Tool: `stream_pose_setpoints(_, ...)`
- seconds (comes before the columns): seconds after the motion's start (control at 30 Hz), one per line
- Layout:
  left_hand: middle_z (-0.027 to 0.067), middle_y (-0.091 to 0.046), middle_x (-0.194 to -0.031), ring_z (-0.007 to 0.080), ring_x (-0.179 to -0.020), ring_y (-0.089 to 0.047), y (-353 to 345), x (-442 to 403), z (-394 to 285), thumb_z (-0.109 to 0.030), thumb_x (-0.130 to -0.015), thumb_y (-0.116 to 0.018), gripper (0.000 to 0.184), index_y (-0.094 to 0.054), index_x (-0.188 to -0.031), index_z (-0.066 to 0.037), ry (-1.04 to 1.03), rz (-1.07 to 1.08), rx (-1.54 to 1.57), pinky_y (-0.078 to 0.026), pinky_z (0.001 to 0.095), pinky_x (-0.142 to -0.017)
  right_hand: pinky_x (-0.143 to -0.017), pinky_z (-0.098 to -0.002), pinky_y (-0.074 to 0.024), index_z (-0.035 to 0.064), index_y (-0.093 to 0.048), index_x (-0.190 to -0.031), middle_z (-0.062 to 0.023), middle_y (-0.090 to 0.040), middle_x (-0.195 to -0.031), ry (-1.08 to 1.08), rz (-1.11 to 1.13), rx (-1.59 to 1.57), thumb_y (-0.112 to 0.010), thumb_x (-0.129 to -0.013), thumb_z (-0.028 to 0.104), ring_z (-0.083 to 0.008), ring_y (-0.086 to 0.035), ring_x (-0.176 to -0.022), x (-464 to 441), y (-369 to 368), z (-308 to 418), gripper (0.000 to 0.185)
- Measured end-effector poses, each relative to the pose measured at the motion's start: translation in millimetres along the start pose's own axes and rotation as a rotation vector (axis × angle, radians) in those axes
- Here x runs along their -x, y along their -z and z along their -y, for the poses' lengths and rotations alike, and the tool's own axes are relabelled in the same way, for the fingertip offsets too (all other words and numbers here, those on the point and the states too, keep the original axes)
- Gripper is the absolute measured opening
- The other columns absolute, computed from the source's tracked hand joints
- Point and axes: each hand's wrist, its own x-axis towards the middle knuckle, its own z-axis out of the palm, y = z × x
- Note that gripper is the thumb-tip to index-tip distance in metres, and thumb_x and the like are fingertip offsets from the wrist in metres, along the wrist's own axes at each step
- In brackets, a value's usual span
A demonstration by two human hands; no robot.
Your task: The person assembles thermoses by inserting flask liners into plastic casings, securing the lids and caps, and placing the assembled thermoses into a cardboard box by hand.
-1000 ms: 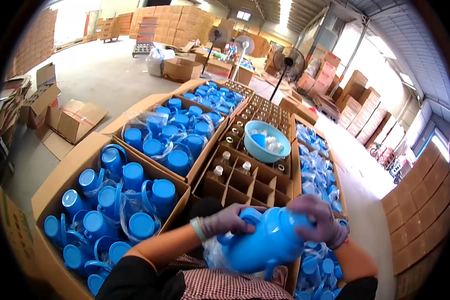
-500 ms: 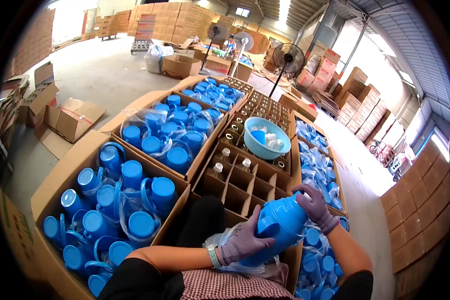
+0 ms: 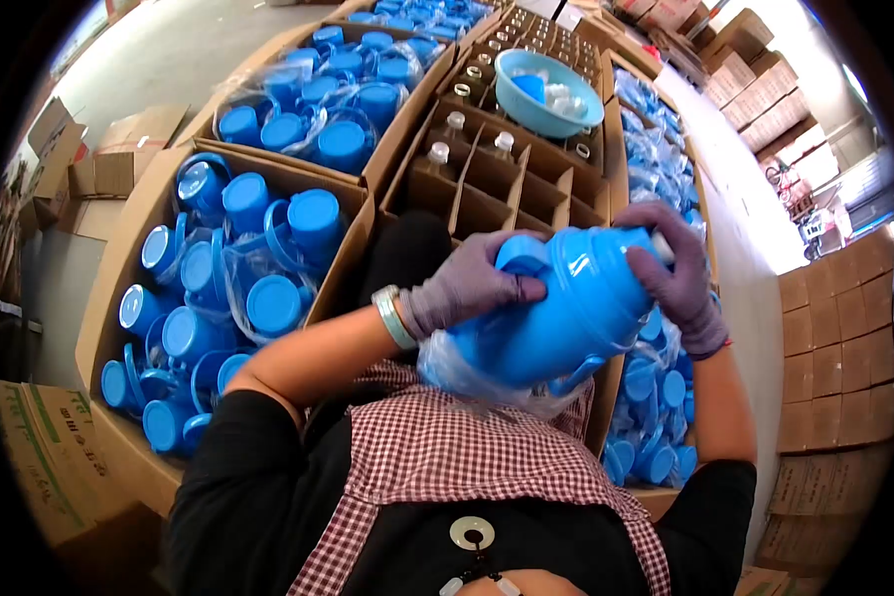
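Note:
A large blue flask (image 3: 551,318) lies tilted above my lap, its top toward the right. My left hand (image 3: 472,283), in a purple-grey glove, is wrapped round the flask near its handle. With the same kind of glove, my right hand (image 3: 675,273) grips the flask's top end, where a small white piece (image 3: 663,248) shows by the fingers. Clear plastic wrap (image 3: 457,372) hangs round the flask's lower end. Beyond the hands, a divided carton (image 3: 487,189) holds a few clear-necked bottles and several unfilled compartments.
An open carton (image 3: 87,333) of blue flasks stands at the left, another behind it. More wrapped blue parts (image 3: 646,397) fill cartons at the right. A light blue basin (image 3: 549,124) with white pieces rests on the bottle cartons. Stacked boxes (image 3: 834,338) stand far right.
The view has tipped downward, showing more of the checked apron. The flask lies more level than half a second ago, and my left hand has moved to its handle side.

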Motion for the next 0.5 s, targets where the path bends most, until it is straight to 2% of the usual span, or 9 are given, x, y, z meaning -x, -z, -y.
stream_pose_setpoints(0.07,0.0072,-0.064,-0.132,0.0166,-0.124,-0.058,8,-2,-5,-0.026,-0.077,-0.093,0.087,-0.051,-0.149,-0.004,-0.092,0.195,-0.027,-0.048,0.0353,-0.107,-0.093,-0.0376,-0.0505,0.0016,-0.069,-0.11,-0.0141,-0.068,-0.107,0.059,0.008,0.033,-0.075,-0.083,0.026,-0.0275,-0.067,-0.1,10,6,-8,0.037)
stream_pose_setpoints(0.1,0.0112,-0.057,-0.141,0.0205,-0.128,-0.055,22,-2,-12,-0.04,-0.073,-0.095,0.098,-0.048,-0.151,-0.003,-0.169,0.213,-0.245,-0.048,0.0379,-0.107,-0.093,-0.0378,-0.0506,0.0016,-0.069,-0.111,-0.0141,-0.068,-0.106,0.037,-0.001,0.038,-0.075,-0.082,0.025,-0.0277,-0.067,-0.1,16,6,-7,0.037)
stream_pose_setpoints(0.13,0.0145,-0.051,-0.146,0.0255,-0.13,-0.054,44,-3,-21,-0.053,-0.066,-0.095,0.115,-0.041,-0.154,-0.002,-0.238,0.16,-0.691,-0.048,0.0409,-0.107,-0.093,-0.038,-0.0506,0.0017,-0.069,-0.111,-0.0141,-0.068,-0.106,0.024,-0.019,0.049,-0.075,-0.082,0.025,-0.0279,-0.067,-0.1,23,6,-5,0.038)
stream_pose_setpoints(0.2,0.0171,-0.047,-0.149,0.0305,-0.13,-0.053,78,3,-1,-0.06,-0.063,-0.093,0.126,-0.034,-0.158,-0.003,-0.281,-0.042,-0.876,-0.049,0.0439,-0.106,-0.091,-0.0388,-0.0515,0.002,-0.07,-0.112,-0.0143,-0.068,-0.106,0.023,-0.057,0.079,-0.076,-0.079,0.025,-0.0286,-0.068,-0.098,24,16,-6,0.041)
stream_pose_setpoints(0.23,0.0174,-0.049,-0.147,0.0307,-0.129,-0.055,91,6,32,-0.056,-0.066,-0.093,0.123,-0.031,-0.159,-0.005,-0.174,0.05,-0.964,-0.05,0.0436,-0.104,-0.09,-0.0389,-0.052,0.0025,-0.07,-0.111,-0.0141,-0.068,-0.105,0.018,-0.074,0.088,-0.076,-0.079,0.025,-0.0293,-0.068,-0.097,31,16,-3,0.04)
stream_pose_setpoints(0.33,0.019,-0.066,-0.128,0.0286,-0.116,-0.066,65,18,44,-0.043,-0.072,-0.089,0.097,-0.046,-0.151,-0.006,0.282,0.271,-0.771,-0.054,0.0404,-0.098,-0.09,-0.039,-0.0533,0.0036,-0.069,-0.108,-0.0135,-0.069,-0.102,0.05,-0.074,0.122,-0.078,-0.077,0.024,-0.0315,-0.069,-0.095,33,20,15,0.037)
stream_pose_setpoints(0.4,0.0194,-0.075,-0.105,0.03,-0.1,-0.073,51,15,16,-0.027,-0.077,-0.081,0.056,-0.067,-0.126,-0.003,0.273,0.354,-1.126,-0.057,0.0402,-0.09,-0.089,-0.0396,-0.0547,0.0042,-0.07,-0.106,-0.014,-0.071,-0.102,0.123,-0.109,0.048,-0.081,-0.076,0.024,-0.0314,-0.07,-0.098,35,17,24,0.037)
stream_pose_setpoints(0.47,0.0194,-0.075,-0.097,0.034,-0.092,-0.074,6,10,-53,-0.017,-0.077,-0.073,0.027,-0.075,-0.101,-0.003,0.247,0.386,-1.622,-0.058,0.0429,-0.084,-0.087,-0.0398,-0.0562,0.0041,-0.071,-0.107,-0.0142,-0.072,-0.103,0.149,-0.133,0.087,-0.082,-0.076,0.024,-0.0314,-0.071,-0.097,38,19,45,0.039)
stream_pose_setpoints(0.5,0.0183,-0.075,-0.098,0.0365,-0.091,-0.073,-9,11,-78,-0.01,-0.079,-0.067,0.023,-0.076,-0.1,-0.006,0.226,0.358,-1.778,-0.058,0.0451,-0.082,-0.086,-0.0398,-0.0568,0.004,-0.071,-0.107,-0.0144,-0.072,-0.103,0.161,-0.143,0.107,-0.082,-0.076,0.025,-0.0314,-0.071,-0.097,38,22,57,0.039)
